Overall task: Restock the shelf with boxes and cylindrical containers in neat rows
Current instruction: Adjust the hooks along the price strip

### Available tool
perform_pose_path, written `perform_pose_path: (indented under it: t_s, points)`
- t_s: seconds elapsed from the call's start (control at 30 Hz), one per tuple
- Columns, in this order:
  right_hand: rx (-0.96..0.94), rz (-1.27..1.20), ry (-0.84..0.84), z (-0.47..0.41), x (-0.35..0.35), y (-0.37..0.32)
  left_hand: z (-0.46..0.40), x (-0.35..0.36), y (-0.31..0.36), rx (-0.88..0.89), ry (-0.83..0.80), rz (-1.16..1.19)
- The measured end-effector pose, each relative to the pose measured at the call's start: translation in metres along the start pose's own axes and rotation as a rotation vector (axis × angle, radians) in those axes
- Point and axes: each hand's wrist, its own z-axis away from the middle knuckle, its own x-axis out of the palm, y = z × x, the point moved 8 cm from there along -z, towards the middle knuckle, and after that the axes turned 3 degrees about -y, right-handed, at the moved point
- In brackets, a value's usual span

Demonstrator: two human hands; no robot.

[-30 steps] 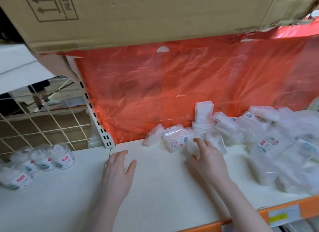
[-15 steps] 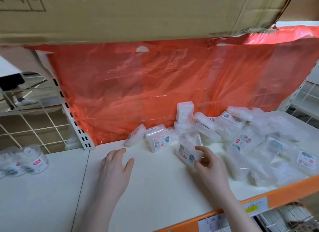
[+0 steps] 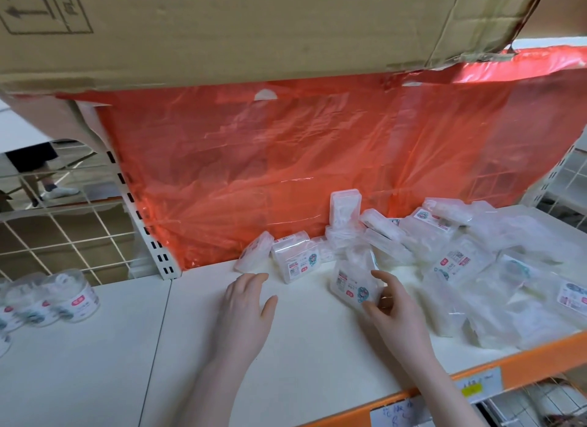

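Right hand (image 3: 397, 312) at centre right of the frame, fingers and thumb curled round a clear box (image 3: 354, 282), pinching its lower right corner; box tilted, label facing the camera, lower edge at the white shelf (image 3: 301, 347). Left hand (image 3: 246, 306) at centre, palm down, fingers straight and a little spread, flat on the bare shelf, holding nothing. Just beyond its fingertips, a small box (image 3: 254, 252) leaning, and beside that another box (image 3: 293, 256) standing with its label forward. Loose heap of boxes (image 3: 476, 267) across the right of the frame, one box (image 3: 345, 209) upright against the orange plastic sheet (image 3: 301, 172) at the back. Round tubs (image 3: 63, 296) lying on their sides at far left. Cardboard carton (image 3: 254, 29) overhead across the top. Orange shelf edge (image 3: 524, 363) with a price tag (image 3: 476, 387) at lower right.
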Motion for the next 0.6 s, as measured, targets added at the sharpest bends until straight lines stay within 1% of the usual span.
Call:
perform_pose_path:
  t_s: [0.13,0.3,0.47,0.6]
  points:
    - [0.02,-0.053,0.037,0.002,-0.014,0.002,-0.009,0.011,0.016,0.14,0.027,-0.061]
    - [-0.021,-0.113,0.091,0.006,-0.033,-0.002,-0.027,0.023,0.038,0.326,0.084,-0.198]
    - [-0.061,-0.093,0.155,0.005,-0.05,-0.003,-0.046,0.04,0.045,0.368,0.092,-0.339]
    - [-0.102,-0.016,0.145,0.0,-0.053,-0.007,-0.051,0.05,0.045,0.403,0.1,-0.358]
